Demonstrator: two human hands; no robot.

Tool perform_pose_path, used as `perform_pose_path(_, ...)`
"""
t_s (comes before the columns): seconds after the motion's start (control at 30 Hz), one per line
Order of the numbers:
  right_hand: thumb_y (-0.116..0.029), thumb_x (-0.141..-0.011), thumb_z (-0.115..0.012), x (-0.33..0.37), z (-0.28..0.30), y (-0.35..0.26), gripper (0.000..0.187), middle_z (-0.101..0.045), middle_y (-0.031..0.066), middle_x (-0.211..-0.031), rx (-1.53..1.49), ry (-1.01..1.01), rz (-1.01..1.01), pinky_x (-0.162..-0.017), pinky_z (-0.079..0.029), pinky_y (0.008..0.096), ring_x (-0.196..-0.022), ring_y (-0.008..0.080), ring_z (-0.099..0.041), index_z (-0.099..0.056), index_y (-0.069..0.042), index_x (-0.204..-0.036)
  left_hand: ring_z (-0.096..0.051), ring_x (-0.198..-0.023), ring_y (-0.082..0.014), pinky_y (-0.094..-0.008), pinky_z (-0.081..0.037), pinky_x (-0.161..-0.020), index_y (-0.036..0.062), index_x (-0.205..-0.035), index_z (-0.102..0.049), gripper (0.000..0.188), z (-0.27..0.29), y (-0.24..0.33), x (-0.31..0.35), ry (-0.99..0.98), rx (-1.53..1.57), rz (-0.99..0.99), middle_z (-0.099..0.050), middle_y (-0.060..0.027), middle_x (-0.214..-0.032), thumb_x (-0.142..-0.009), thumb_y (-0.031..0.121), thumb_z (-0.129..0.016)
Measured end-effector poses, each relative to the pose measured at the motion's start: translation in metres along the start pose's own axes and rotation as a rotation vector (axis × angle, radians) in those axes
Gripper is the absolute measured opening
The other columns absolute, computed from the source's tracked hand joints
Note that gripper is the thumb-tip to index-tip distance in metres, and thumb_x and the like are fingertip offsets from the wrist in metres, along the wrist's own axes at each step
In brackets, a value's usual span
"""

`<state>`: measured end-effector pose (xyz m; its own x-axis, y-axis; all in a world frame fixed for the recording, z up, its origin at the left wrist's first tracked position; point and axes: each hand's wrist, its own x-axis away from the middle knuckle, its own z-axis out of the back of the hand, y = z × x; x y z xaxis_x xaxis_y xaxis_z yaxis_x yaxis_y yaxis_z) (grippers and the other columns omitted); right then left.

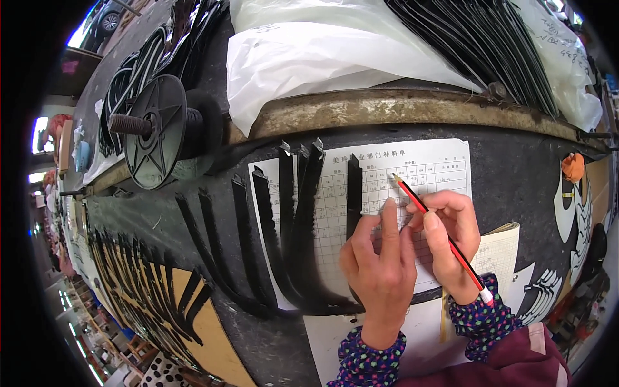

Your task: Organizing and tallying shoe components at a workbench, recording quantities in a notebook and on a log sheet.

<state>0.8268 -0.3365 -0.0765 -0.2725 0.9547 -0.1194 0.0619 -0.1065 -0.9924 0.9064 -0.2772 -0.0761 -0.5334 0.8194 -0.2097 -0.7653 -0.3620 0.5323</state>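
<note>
My right hand (454, 242) is closed around a red and black pencil (412, 195), its sharpened tip up and left over a printed form (445, 174) with a grid and handwriting. Close beside it, my left hand (382, 271) rests over the same sheet, index finger stretched out and the other fingers bent. A black strip (354, 193) with a cut end runs down into the bent fingers; the grip itself is hidden. The fingertips of both hands nearly meet. Left of them, several more black strips (303, 213) lie across the form, curving toward the bottom.
Beyond the form runs a worn metal bar (361, 108). A large black spool (157, 132) stands at the left. Bundled black strips (477, 45) and white plastic sheeting (290, 64) lie at the back. More strips cover a tan board (213, 342). A gridded notebook (496, 251) is at right.
</note>
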Motion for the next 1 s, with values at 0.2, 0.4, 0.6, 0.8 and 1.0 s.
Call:
perform_pose_path(0.2, 0.004, -0.091, -0.053, 0.006, -0.001, -0.003, 0.016, -0.065, 0.0146, -0.099, 0.089, -0.023, -0.013, -0.070, -0.051, 0.0256, -0.076, 0.0106, -0.059, -0.053, 0.006, -0.107, -0.051, -0.085, -0.0196, -0.0338, -0.043, -0.075, 0.0106, -0.120, -0.067, 0.041, 0.005, -0.004, 0.006, 0.025, -0.002, -0.020, -0.054, -0.0032, -0.109, -0.080, 0.016, -0.073)
perform_pose_path(0.4, 0.003, -0.091, -0.054, 0.011, -0.007, -0.006, 0.013, -0.066, 0.0129, -0.095, 0.089, -0.022, -0.055, -0.070, -0.050, 0.0244, -0.074, 0.0092, -0.058, -0.054, 0.005, -0.103, -0.052, -0.084, -0.0203, -0.0349, -0.044, -0.075, 0.0061, -0.122, -0.065, 0.043, 0.009, -0.008, 0.010, 0.037, -0.010, -0.046, -0.054, -0.0046, -0.109, -0.080, 0.014, -0.072)
perform_pose_path(0.6, 0.003, -0.090, -0.056, 0.014, -0.011, -0.008, 0.013, -0.067, 0.0104, -0.092, 0.053, -0.042, -0.083, -0.068, -0.050, 0.0223, -0.074, 0.0074, -0.058, -0.056, 0.005, -0.103, -0.052, -0.084, -0.0209, -0.0344, -0.043, -0.074, 0.0054, -0.124, -0.064, 0.046, 0.010, -0.009, 0.016, 0.040, 0.003, -0.013, -0.054, -0.0057, -0.111, -0.080, 0.013, -0.072)
perform_pose_path(0.8, 0.003, -0.090, -0.058, 0.014, -0.009, -0.004, 0.012, -0.067, 0.0085, -0.090, 0.113, -0.051, -0.039, -0.064, -0.049, 0.0206, -0.071, 0.0055, -0.057, -0.058, 0.005, -0.102, -0.051, -0.086, -0.0226, -0.0356, -0.043, -0.077, 0.0038, -0.125, -0.063, 0.043, 0.006, -0.008, 0.019, 0.053, 0.041, 0.027, -0.053, -0.0083, -0.111, -0.082, 0.007, -0.068)
perform_pose_path(1.0, 0.003, -0.090, -0.059, 0.016, -0.009, -0.001, 0.013, -0.067, 0.0068, -0.088, 0.189, -0.062, -0.013, -0.061, -0.047, 0.0196, -0.068, 0.0042, -0.055, -0.058, 0.004, -0.102, -0.051, -0.088, -0.0226, -0.0353, -0.042, -0.078, 0.0041, -0.124, -0.064, 0.039, 0.006, -0.013, 0.022, 0.091, -0.035, 0.047, -0.054, -0.0066, -0.112, -0.085, 0.003, -0.061)
